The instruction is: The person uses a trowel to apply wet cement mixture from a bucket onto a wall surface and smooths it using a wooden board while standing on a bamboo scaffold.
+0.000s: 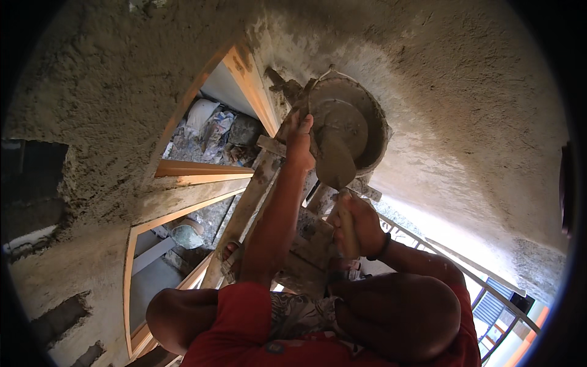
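Nearest, a red T-shirt (226, 327) bears a small pale print on its front, too blurred to read; patterned shorts (299, 315) show between two bent knees (403, 315). The right hand (362, 225), with a dark wristband (384, 246) at its wrist, is closed firmly around the handle of a trowel (336, 160). The trowel's mortar-smeared blade slants over the near edge of a round bucket (382, 125), its tip toward the wet mortar (344, 116) inside. The left hand (298, 145) is bent over the bucket's left rim, thumb and fingers nearly closed on it; how tightly it presses, I cannot tell. The bucket sits on a stand of rough planks (312, 241), stained and crusted grey.

Beyond, the wall on the left (104, 98) is coarse, brownish-grey plaster, broken by dark patches, and the wall on the right (465, 116) is partly smoother and paler. Orange-brown wooden frames (129, 269) line openings on the left; through the upper one, crumpled sacks (217, 125) lie among rubble. Farthest, at lower right, a metal railing (504, 300) crosses bright daylight, with a blue slatted panel (490, 306) behind it.
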